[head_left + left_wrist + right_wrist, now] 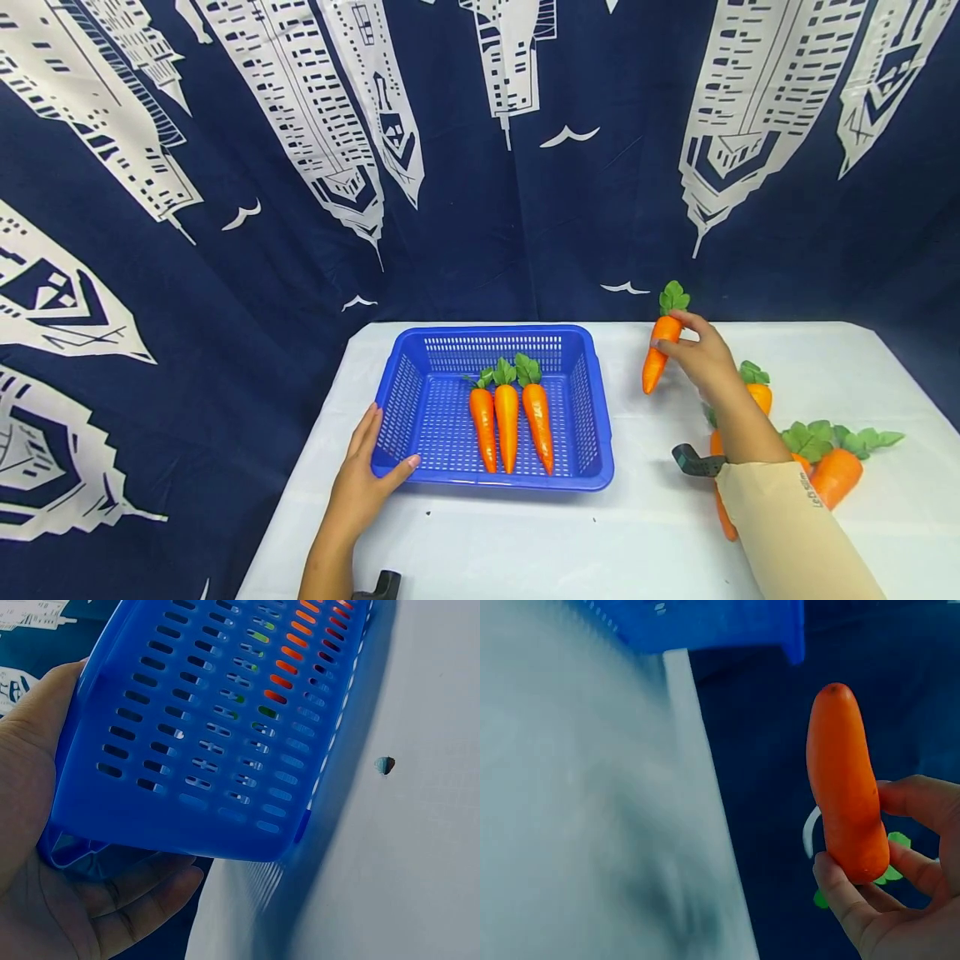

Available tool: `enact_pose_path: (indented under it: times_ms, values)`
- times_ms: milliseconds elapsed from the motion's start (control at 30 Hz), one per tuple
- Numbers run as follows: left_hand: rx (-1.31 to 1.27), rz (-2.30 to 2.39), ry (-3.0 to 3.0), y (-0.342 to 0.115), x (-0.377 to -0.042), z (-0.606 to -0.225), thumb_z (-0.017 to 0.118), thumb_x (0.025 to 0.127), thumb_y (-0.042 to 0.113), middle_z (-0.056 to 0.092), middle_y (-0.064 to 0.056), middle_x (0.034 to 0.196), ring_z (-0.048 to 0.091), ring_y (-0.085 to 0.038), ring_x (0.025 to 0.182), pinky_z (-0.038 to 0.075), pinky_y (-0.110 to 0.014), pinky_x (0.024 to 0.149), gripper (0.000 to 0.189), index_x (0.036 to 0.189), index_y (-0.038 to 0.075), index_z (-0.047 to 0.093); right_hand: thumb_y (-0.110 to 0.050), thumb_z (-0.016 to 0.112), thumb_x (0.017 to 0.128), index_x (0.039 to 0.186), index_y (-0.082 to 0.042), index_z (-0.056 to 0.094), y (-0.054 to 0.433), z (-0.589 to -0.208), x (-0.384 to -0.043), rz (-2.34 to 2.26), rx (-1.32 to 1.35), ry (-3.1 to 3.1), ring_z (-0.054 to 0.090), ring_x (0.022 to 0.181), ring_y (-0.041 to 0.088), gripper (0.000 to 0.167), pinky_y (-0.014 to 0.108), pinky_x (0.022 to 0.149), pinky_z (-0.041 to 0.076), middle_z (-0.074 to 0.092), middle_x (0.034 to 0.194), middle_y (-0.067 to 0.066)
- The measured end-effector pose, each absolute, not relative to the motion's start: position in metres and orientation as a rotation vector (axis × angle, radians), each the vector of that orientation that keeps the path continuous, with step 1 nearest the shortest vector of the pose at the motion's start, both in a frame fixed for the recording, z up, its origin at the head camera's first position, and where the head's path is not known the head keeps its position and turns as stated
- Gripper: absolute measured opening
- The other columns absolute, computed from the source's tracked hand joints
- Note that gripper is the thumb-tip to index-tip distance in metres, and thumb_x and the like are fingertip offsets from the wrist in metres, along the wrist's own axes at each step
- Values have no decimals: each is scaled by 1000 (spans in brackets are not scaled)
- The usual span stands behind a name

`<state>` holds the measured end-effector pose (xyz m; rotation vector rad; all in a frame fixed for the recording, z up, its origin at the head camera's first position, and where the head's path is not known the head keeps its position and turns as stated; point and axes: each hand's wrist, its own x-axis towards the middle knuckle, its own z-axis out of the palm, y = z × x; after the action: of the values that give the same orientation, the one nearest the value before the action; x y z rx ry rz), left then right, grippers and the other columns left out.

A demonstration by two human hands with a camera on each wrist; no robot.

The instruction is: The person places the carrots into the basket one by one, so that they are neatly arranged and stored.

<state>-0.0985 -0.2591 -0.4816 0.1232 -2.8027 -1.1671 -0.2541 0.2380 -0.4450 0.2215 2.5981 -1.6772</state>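
Note:
A blue perforated plastic basket (442, 425) stands on the white table, with three orange carrots (507, 427) with green leaves lying side by side in its right half. My left hand (358, 492) grips the basket's near left corner, thumb at the front rim and fingers along the left side. In the left wrist view the hand wraps that corner of the basket (172, 817). To the right of the basket, my right hand (703, 354) pinches another carrot (655, 367) near its leafy top, raised above the table and tip down. The right wrist view shows fingers round the carrot's (844, 776) thick end.
Several more carrots (836, 477) lie on the table's right side, partly hidden by my right forearm and sleeve. White tabletop (510, 542) extends in front of the basket. A dark blue cloth (465, 233) with white buildings hangs behind the table.

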Motion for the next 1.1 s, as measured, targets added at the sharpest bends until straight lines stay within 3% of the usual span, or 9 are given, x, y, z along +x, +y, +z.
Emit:
enact_pose_path:
  times_ms: [700, 1100]
  values:
    - [109, -1166, -2797, -259, -99, -481, 79, 85, 48, 10, 11, 171, 18, -35, 157, 26, -67, 119, 101, 163, 23, 21, -20, 72, 94, 157, -22, 37, 170, -397, -240, -1831, -98, 2554, 49, 138, 45, 72, 61, 108, 44, 40, 157, 23]
    - [120, -1162, -2808, -259, -99, -482, 77, 84, 55, 10, 9, 171, 17, -36, 157, 25, -66, 119, 103, 163, 22, 20, -14, 71, 93, 152, -17, 44, 134, -388, -238, -1856, -266, 2515, 52, 136, 45, 65, 55, 97, 54, 38, 158, 18]
